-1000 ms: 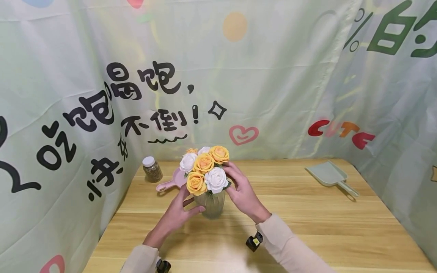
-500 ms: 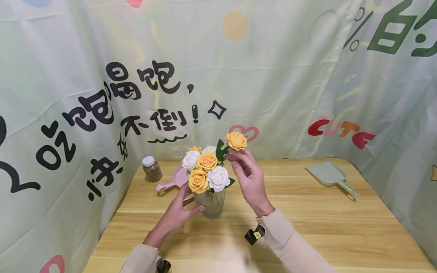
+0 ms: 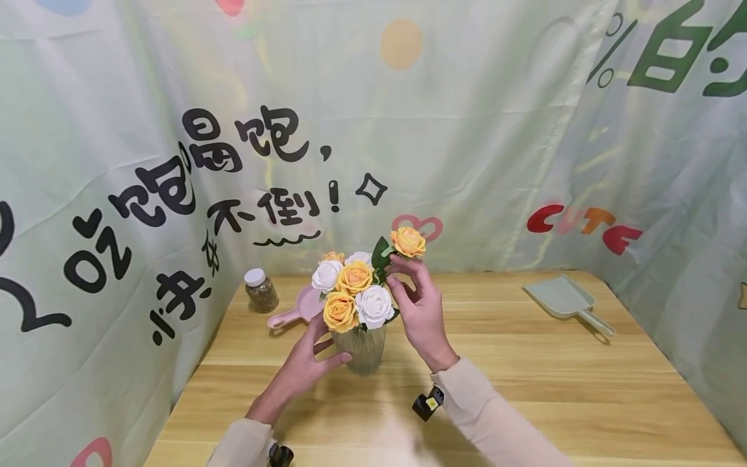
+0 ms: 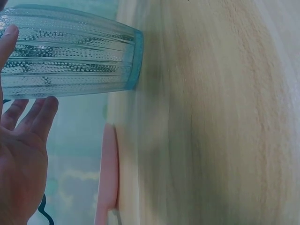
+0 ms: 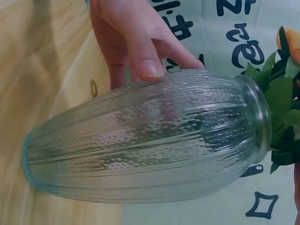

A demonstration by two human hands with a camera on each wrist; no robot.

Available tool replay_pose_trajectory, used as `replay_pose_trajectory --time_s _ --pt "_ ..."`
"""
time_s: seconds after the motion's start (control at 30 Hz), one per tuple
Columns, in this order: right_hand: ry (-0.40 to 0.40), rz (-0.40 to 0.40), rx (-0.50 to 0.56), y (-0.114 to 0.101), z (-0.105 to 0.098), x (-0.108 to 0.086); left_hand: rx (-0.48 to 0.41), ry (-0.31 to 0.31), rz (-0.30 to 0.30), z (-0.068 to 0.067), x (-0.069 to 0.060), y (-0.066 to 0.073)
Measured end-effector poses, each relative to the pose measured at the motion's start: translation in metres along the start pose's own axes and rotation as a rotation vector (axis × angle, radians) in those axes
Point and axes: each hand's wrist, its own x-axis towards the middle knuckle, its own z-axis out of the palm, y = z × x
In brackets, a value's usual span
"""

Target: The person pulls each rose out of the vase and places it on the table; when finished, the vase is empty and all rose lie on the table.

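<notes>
Glass vase, highest yellow rose
Our left hand grips the vase; our right hand pinches the rose below its bloom.

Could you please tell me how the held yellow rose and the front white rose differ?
The yellow rose is orange-tinged, the white rose plain white. The right hand holds the yellow rose above the bunch, while the white rose sits low, just above the vase. Both are open, layered blooms.
</notes>
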Motion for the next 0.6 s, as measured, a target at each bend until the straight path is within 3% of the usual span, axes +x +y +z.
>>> replay_pose_trajectory --time_s 0.3,0.6 --pt "0.060 0.001 0.000 -0.012 -0.006 0.016 0.007 0.017 0.011 0.000 -0.002 -0.001" --pt "0.254 -0.054 0.077 -0.035 -0.027 0.050 0.005 0.018 0.009 0.001 -0.002 -0.002"
